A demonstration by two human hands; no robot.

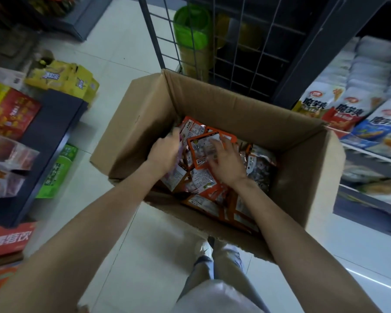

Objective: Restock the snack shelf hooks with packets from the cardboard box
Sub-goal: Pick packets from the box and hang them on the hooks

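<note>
An open cardboard box (303, 168) stands on the tiled floor in front of me, holding several orange snack packets (203, 193) in a loose heap. Both my hands are down inside it. My left hand (164, 152) is curled around packets at the box's left side; its fingertips are blurred. My right hand (226, 161) lies with spread fingers on one orange packet (200, 150) that lies label side up on top of the heap. A black wire grid panel (246, 41) rises just behind the box; no hooks are visible.
Shelves with white and orange snack bags (345, 114) line the right side. On the left floor sit a dark shelf base (45, 141), yellow bags (61, 80), a green bag (59, 172) and red cartons (7, 240). A green container (192, 32) stands behind the grid. My legs are below.
</note>
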